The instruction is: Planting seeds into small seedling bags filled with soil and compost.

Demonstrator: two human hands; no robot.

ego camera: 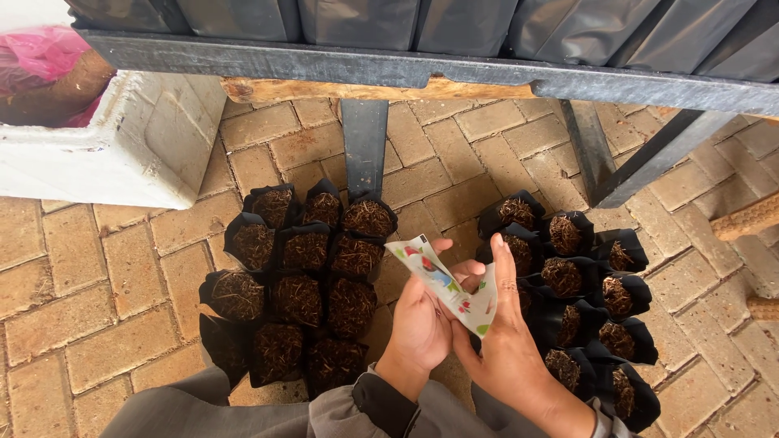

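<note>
Both hands meet low in the middle of the view, gripping a small white packet (pixel 445 284) with coloured printing. The left hand (pixel 422 320) curls under it, thumb up at the packet's upper end; the right hand (pixel 503 337) closes on its lower right part, fingers pressed flat along the edge. The packet's long axis runs on a diagonal, from upper left down to lower right, its face tilted up towards the camera. It hovers over the brick floor (pixel 105 284), right in the gap between two clusters of black grow bags filled with brown fibre: the left cluster (pixel 300 292) and the right cluster (pixel 584 284). Beyond stands a dark metal rack (pixel 422 69), with a white foam box (pixel 138 138) at upper left.
</note>
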